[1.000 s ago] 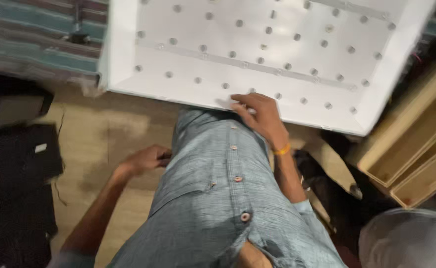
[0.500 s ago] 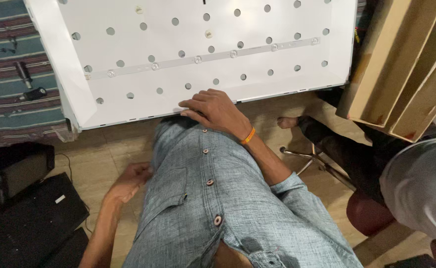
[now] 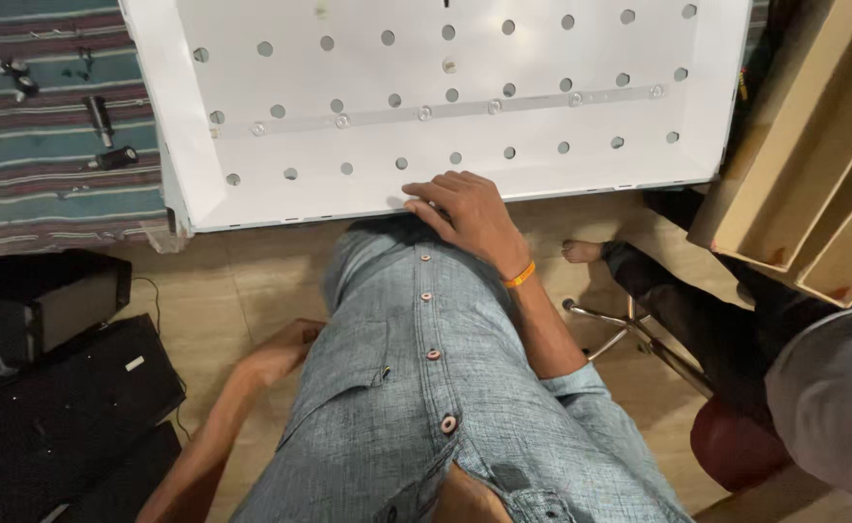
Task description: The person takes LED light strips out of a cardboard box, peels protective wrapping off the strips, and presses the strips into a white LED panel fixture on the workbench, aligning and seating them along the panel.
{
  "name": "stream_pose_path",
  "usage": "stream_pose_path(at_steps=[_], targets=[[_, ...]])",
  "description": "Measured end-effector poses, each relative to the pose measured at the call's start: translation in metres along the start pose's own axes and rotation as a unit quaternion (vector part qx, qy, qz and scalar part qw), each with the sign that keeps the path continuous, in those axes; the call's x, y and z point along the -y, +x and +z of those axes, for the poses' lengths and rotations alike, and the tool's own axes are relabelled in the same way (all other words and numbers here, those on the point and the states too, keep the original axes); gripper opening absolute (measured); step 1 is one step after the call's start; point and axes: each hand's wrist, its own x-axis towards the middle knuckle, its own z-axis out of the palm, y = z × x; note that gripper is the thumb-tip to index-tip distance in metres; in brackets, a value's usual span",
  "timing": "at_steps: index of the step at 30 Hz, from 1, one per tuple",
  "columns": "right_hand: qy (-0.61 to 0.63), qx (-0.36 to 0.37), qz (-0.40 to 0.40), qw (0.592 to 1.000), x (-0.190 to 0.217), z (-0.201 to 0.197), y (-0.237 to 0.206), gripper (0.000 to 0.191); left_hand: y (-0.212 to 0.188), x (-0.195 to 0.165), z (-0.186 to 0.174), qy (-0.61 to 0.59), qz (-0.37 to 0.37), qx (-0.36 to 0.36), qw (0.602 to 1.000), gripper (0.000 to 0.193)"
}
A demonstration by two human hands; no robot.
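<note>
White perforated panel point(image 3: 445, 107) lay flat at 12 o'clock, strip with small round studs point(image 3: 455, 108) fitted across it. Right hand point(image 3: 469, 215) rested on near edge, fingers spread, gripping nothing. Left hand point(image 3: 280, 353) hung at 8 o'clock, fingers blurred, cannot tell. Loose tools point(image 3: 106, 136) on striped mat at 10 o'clock, untouched; work looked paused.

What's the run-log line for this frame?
right hand: resting on near rim of white perforated panel tray | left hand: lowered beside grey-blue button shirt, empty | black boxes: on floor, left
</note>
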Motion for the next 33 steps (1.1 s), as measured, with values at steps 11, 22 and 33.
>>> stream_pose_path(at_steps=[11,22,33], targets=[[-0.001,0.012,-0.017,1.0,0.012,0.009,0.005,0.024,-0.008,0.021,0.023,-0.373,0.01,-0.182,0.91,0.037],[-0.16,-0.187,-0.071,0.967,0.009,0.001,0.017,0.041,-0.019,-0.175,-0.04,0.434,0.479,-0.464,0.606,0.027],[-0.421,-0.403,-0.202,0.787,0.017,-0.122,-0.007,0.052,0.016,-0.206,0.003,0.386,0.588,-0.32,0.635,0.018]])
